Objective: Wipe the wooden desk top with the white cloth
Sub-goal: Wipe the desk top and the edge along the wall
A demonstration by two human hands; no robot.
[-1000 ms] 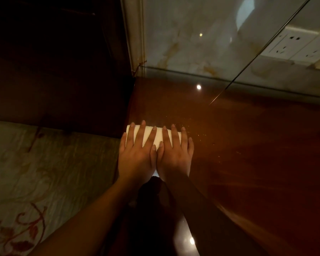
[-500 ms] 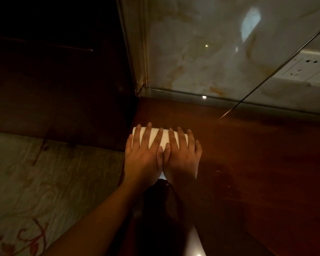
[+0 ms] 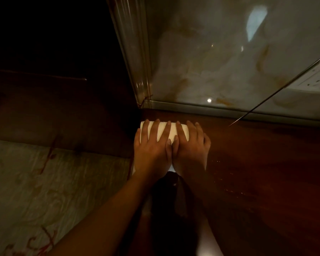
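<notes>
The white cloth (image 3: 173, 131) lies folded on the dark glossy wooden desk top (image 3: 257, 172), close to its far left corner. My left hand (image 3: 151, 150) and my right hand (image 3: 190, 150) lie side by side flat on the cloth, palms down, fingers spread and pointing to the wall, thumbs touching. The hands cover most of the cloth; only white strips show between the fingers and at its far edge. A small gap of bare wood separates the cloth from the wall strip.
A shiny marble wall (image 3: 211, 61) with a metal strip at its foot bounds the desk at the back. White sockets (image 3: 318, 78) sit on the wall at the right. Dark wood panelling (image 3: 54, 111) and a patterned floor (image 3: 44, 191) lie left of the desk's edge.
Both hands have pushed the cloth away from me along the desk's left edge, so it now lies nearer the wall corner. The camera has tilted along with them.
</notes>
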